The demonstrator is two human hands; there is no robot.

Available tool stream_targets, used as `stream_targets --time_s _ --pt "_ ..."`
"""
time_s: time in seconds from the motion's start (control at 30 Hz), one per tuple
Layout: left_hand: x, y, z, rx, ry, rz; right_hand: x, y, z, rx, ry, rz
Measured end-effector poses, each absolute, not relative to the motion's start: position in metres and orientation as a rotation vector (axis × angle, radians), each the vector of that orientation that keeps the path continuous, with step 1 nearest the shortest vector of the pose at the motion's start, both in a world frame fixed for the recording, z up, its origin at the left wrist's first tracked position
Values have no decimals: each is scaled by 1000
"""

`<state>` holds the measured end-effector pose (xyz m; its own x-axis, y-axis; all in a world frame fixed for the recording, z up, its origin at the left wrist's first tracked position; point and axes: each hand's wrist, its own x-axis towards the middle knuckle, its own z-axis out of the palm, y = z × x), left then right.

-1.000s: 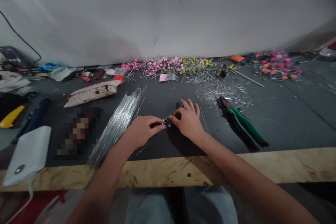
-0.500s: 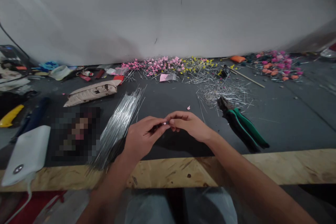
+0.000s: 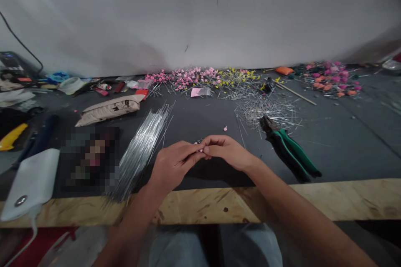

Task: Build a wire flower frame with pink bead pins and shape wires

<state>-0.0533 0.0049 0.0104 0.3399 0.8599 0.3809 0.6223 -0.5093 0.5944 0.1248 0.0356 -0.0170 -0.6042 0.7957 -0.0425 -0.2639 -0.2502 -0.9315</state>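
My left hand (image 3: pixel 175 162) and my right hand (image 3: pixel 226 150) meet fingertip to fingertip just above the dark tabletop. Both are closed in a pinch around a small pink piece (image 3: pixel 201 150), mostly covered by the fingers; it looks like soft clay. Thin wire seems to show just behind the fingertips. Beyond the right hand a loose pink bit (image 3: pixel 225 128) lies on the table. A bundle of straight silver wires (image 3: pixel 142 148) rests close by my left hand. Right of my right hand are pliers (image 3: pixel 290 148) with green and black handles.
Along the wall lie pink flower-like heads on wires (image 3: pixel 197 76), yellow ones (image 3: pixel 239 76) and an orange and magenta pile (image 3: pixel 336 77). Cut wires (image 3: pixel 271 108) spread behind the pliers. At left are a beige wrapped pack (image 3: pixel 109 110) and a white power bank (image 3: pixel 33 183) with a cable.
My left hand has turned slightly and its fingertips sit closer against the right hand's. More pink shows between the fingers. The things on the table have stayed put.
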Motion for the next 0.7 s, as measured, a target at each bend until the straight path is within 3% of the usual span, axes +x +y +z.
stream_targets --time_s 0.7 --pt "-57 1 9 2331 1318 987 120 35 -20 -726 -1287 1926"
